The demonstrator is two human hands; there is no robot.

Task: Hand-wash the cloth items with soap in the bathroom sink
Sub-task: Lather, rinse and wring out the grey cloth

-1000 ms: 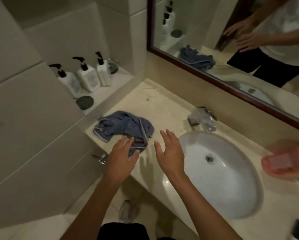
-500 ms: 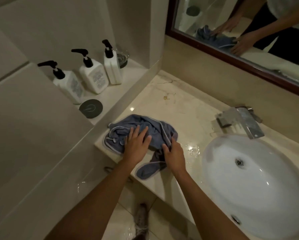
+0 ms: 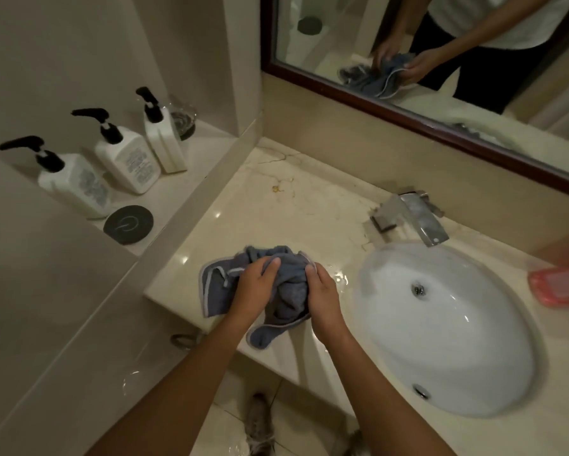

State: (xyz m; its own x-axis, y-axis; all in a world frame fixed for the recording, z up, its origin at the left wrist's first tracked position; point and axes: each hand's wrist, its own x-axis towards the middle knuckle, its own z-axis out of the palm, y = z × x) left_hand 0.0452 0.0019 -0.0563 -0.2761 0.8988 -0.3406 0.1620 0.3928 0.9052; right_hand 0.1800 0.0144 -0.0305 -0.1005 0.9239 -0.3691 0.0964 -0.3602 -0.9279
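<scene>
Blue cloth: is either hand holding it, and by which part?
Both. The left hand grips the bunched middle of the blue cloth; the right hand grips its right side.

Left hand [image 3: 255, 287], right hand [image 3: 322, 291] now gripping, apparently bunching, cloth [image 3: 289, 291].

I am seeing the marble bench [image 3: 309, 205] carrying a bunched blue-grey cloth [image 3: 289, 291] near its front edge, left of the white sink [image 3: 457, 357] sunk into it. A pink soap dish [image 3: 559, 284] is sitting at the far right. The side shelf [image 3: 197, 166] is holding three pump bottles [image 3: 128, 159] and a dark round disc [image 3: 128, 224].
</scene>
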